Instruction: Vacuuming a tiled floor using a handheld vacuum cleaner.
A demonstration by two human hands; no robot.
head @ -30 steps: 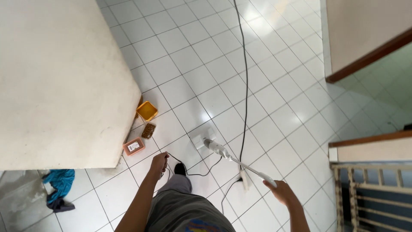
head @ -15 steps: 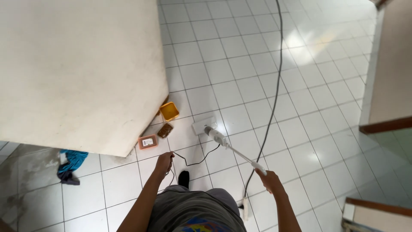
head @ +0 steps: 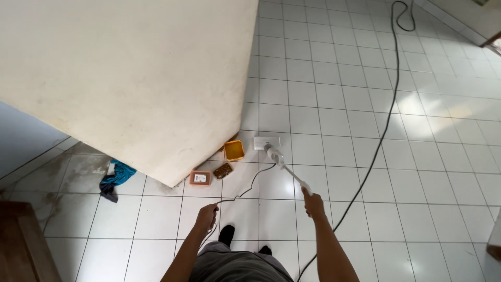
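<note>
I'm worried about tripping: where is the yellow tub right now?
In the head view, the yellow tub sits on the tiled floor at the wall corner, just left of the vacuum head.

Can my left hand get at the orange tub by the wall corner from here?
Probably not without bending: the left hand holds the thin cord, and the orange tub sits on the floor well ahead, though nothing blocks it.

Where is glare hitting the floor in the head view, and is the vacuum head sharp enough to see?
Head view: daylight glare washes the white floor tiles at right; the vacuum head is sharp; the right hand on the wand and the left hand on the thin cord look slightly soft; wide-angle distortion bends the tile lines near the edges.
</note>
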